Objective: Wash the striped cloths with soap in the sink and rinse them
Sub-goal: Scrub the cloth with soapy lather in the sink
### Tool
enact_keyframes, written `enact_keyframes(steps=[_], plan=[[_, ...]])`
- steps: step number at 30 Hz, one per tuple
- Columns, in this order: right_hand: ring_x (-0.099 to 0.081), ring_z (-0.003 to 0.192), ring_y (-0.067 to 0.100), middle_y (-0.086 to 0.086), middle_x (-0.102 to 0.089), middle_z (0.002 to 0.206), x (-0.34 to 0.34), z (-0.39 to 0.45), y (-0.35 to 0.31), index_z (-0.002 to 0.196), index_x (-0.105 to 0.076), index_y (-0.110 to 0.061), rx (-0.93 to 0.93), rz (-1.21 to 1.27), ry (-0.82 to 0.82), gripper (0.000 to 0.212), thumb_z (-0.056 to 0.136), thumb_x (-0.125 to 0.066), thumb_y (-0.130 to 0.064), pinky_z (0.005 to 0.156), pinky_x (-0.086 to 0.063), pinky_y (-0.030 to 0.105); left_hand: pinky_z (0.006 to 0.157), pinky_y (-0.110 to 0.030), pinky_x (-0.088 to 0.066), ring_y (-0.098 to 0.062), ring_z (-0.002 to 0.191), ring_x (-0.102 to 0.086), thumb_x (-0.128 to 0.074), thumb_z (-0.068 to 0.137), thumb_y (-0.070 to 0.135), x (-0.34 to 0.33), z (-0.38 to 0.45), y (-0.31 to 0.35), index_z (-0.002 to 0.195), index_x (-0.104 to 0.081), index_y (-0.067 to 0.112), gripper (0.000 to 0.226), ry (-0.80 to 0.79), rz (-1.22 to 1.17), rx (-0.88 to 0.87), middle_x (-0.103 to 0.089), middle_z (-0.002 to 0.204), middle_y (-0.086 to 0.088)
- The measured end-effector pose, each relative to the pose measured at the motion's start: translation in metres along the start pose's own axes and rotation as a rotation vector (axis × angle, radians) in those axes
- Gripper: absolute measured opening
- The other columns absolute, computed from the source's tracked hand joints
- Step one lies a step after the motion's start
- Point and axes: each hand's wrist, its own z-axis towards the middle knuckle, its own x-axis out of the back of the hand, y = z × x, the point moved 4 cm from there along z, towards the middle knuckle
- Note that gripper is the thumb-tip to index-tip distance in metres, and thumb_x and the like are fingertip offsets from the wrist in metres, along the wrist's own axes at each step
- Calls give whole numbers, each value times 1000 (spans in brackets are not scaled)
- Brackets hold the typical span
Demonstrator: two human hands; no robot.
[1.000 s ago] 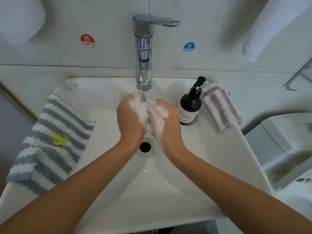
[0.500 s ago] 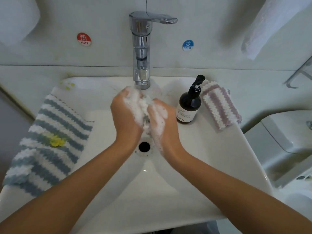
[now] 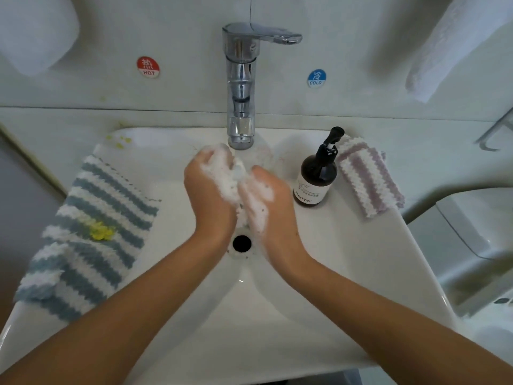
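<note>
You see a red HOT sticker (image 3: 148, 67) left of the tap, a blue COLD sticker (image 3: 316, 78) right, white towels (image 3: 455, 45) hanging above.

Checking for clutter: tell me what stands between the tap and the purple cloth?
The soap bottle alone, beside the purple cloth, right of the tap, in the head view.

Two bare forearms, no sleeves, rings or watch seen. Left hand (image 3: 211, 195) and right hand (image 3: 273, 202) are coated with white foam over fingers and palms.
</note>
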Motion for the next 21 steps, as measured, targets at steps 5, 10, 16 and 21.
enact_keyframes(steps=[5, 10, 16, 21], plan=[[-46, 57, 14, 12, -48, 60, 3, 20, 5, 67, -44, -12, -87, -68, 5, 33, 79, -55, -41, 53, -37, 32, 48, -22, -36, -3, 47, -35, -52, 90, 11, 4, 5, -1, 62, -39, 18, 32, 87, -9, 49, -39, 50, 15], [-40, 48, 8, -5, -44, 56, 35, 36, 4, 67, -47, -15, -283, 115, 205, 31, 84, -72, -21, 44, -33, 19, 65, -32, -51, -3, 68, -52, -57, 84, 7, -3, -12, 7, 90, -50, 21, 17, 11, 75, -101, -51, 77, 12], [-53, 57, 6, -1, -58, 74, 19, 21, 7, 74, -47, -16, -327, 265, 202, 24, 87, -62, -4, 47, -41, 18, 66, -24, -50, -2, 70, -54, -59, 74, 9, -2, -10, 5, 90, -51, 26, 25, 61, -53, 19, -55, 85, 9], [-68, 95, 28, 9, -67, 109, 14, 20, 3, 96, -57, -13, -313, 294, 230, 24, 83, -57, 8, 79, -58, 35, 71, -14, -51, 8, 71, -61, -47, 98, 4, -21, -33, 0, 110, -54, 21, 22, -62, -183, 143, -60, 87, 11]])
